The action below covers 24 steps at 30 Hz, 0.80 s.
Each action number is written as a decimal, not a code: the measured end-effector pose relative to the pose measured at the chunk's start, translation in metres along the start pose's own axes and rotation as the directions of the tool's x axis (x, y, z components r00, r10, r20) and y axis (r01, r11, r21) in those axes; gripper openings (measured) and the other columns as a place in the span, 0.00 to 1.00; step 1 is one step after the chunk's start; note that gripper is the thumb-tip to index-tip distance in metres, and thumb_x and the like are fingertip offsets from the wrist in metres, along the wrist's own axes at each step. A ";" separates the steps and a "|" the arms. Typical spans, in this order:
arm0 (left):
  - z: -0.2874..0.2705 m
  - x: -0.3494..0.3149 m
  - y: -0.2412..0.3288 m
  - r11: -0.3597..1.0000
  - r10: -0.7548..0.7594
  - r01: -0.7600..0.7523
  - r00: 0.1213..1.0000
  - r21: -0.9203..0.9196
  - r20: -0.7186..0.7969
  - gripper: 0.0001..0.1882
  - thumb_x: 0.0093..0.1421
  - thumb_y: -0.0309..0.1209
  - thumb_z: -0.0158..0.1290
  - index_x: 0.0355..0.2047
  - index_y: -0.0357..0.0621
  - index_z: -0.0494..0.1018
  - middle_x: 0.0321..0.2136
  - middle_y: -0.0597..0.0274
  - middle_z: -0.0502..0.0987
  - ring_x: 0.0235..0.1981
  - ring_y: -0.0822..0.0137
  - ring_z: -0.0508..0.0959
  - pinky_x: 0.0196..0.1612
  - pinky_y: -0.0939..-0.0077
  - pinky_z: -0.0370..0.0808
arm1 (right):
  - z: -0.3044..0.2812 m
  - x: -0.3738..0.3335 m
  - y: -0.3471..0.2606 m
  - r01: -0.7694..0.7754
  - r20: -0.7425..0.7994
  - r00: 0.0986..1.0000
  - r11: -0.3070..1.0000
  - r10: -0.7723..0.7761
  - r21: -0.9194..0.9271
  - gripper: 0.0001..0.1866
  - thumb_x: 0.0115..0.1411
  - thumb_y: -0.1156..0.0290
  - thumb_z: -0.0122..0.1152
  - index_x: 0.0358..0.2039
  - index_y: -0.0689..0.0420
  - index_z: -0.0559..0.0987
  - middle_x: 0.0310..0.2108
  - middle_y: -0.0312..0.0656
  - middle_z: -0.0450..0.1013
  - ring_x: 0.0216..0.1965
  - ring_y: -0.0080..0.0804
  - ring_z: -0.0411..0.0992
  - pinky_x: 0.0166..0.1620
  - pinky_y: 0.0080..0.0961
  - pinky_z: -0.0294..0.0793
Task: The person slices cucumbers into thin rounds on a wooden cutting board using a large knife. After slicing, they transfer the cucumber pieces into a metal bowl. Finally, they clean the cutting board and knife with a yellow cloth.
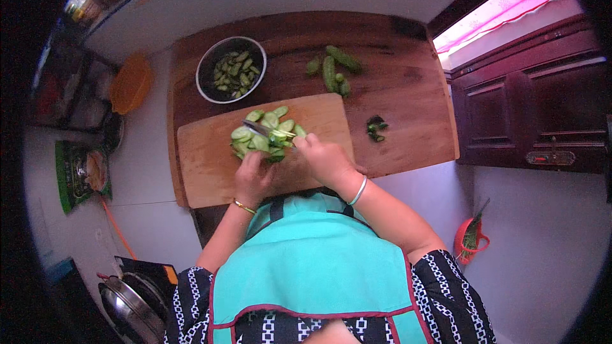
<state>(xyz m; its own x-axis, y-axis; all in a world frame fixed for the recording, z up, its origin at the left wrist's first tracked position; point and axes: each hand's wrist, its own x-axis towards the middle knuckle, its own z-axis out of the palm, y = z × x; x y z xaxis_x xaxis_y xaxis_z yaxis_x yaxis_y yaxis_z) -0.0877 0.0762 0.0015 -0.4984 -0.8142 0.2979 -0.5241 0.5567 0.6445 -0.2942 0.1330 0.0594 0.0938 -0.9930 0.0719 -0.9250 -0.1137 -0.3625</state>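
A heap of pale green cucumber slices (259, 143) lies on the wooden cutting board (204, 162). My right hand (324, 160) is closed round the handle of a knife (258, 129), whose blade reaches left across the slices. The fingers of my left hand (252, 177) are curled against the near side of the heap, close to the blade; their tips are partly hidden among the slices. Behind the board, a metal bowl (199, 84) holds several cut green pieces (236, 75). To its right lie whole, bumpy cucumbers (329, 74).
Dark green scraps (376, 129) lie right of the board on the brown wooden table (408, 102). An orange basket (132, 83) stands at the left. Dark wooden cabinets (532, 108) line the right side. Lower right is a red basket (468, 242); lower left, a metal pan (131, 306).
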 end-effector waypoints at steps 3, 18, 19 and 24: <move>0.041 0.007 0.041 0.999 0.013 -0.016 0.997 0.039 0.082 0.14 0.49 0.29 0.60 0.36 0.44 0.70 0.35 0.55 0.74 0.34 0.53 0.76 0.34 0.64 0.74 | -0.022 -0.015 0.033 0.068 -0.085 0.994 0.996 -0.073 -0.064 0.20 0.52 0.73 0.53 0.48 0.53 0.69 0.32 0.43 0.68 0.27 0.40 0.74 0.27 0.35 0.74; 0.131 0.046 0.127 0.987 0.078 -0.074 0.997 -0.143 0.020 0.09 0.50 0.27 0.56 0.33 0.43 0.71 0.34 0.51 0.73 0.33 0.54 0.75 0.34 0.68 0.74 | -0.076 -0.054 0.137 0.045 -0.163 0.983 0.974 -0.083 -0.223 0.11 0.49 0.75 0.52 0.35 0.56 0.68 0.30 0.42 0.67 0.28 0.37 0.73 0.28 0.32 0.75; 0.114 0.041 0.127 0.991 0.100 -0.097 0.994 -0.094 0.032 0.08 0.50 0.27 0.57 0.32 0.43 0.71 0.34 0.51 0.73 0.34 0.54 0.75 0.34 0.68 0.74 | -0.072 -0.048 0.132 0.074 -0.191 0.974 0.971 -0.119 -0.227 0.09 0.49 0.74 0.52 0.32 0.55 0.67 0.29 0.42 0.66 0.27 0.36 0.73 0.27 0.31 0.75; 0.031 0.045 0.125 0.978 0.202 -0.189 0.962 0.089 -0.182 0.18 0.48 0.29 0.59 0.41 0.45 0.72 0.42 0.56 0.72 0.44 0.54 0.72 0.46 0.61 0.70 | -0.039 -0.014 0.081 0.189 -0.224 0.946 0.960 -0.235 -0.209 0.06 0.49 0.70 0.53 0.28 0.53 0.67 0.26 0.39 0.64 0.26 0.31 0.71 0.28 0.27 0.73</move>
<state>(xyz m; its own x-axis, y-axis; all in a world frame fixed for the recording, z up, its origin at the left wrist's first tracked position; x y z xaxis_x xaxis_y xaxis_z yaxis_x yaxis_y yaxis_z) -0.1968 0.1143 0.0732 -0.4598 -0.7010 0.5452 -0.4798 0.7127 0.5117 -0.3842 0.1388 0.0650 0.2235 -0.9054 0.3609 -0.9469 -0.2896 -0.1401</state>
